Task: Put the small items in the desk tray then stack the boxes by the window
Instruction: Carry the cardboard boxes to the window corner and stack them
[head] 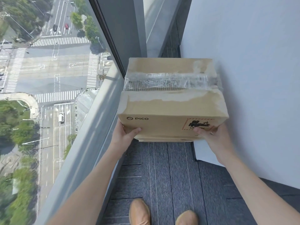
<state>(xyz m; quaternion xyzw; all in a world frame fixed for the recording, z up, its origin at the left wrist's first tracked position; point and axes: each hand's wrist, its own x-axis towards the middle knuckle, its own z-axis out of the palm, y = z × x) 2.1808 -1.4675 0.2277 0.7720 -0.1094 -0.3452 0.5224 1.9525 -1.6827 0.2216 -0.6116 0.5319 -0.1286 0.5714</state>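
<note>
A brown cardboard box (172,101) marked PICO, its top sealed with torn clear tape, is held low over the carpet in the corner between the window and the white wall. My left hand (125,135) grips its near left bottom corner, thumb on the front face. My right hand (215,140) grips the near right bottom corner, thumb over the red-framed label. A thin edge of another box or flap (164,140) shows just under it; I cannot tell which. No desk tray or small items are in view.
The floor-to-ceiling window (48,78) with its grey sill (90,130) runs along the left. A white wall (259,78) closes the right side. Blue-grey carpet (162,176) lies between them, with my two tan shoes (139,211) at the bottom.
</note>
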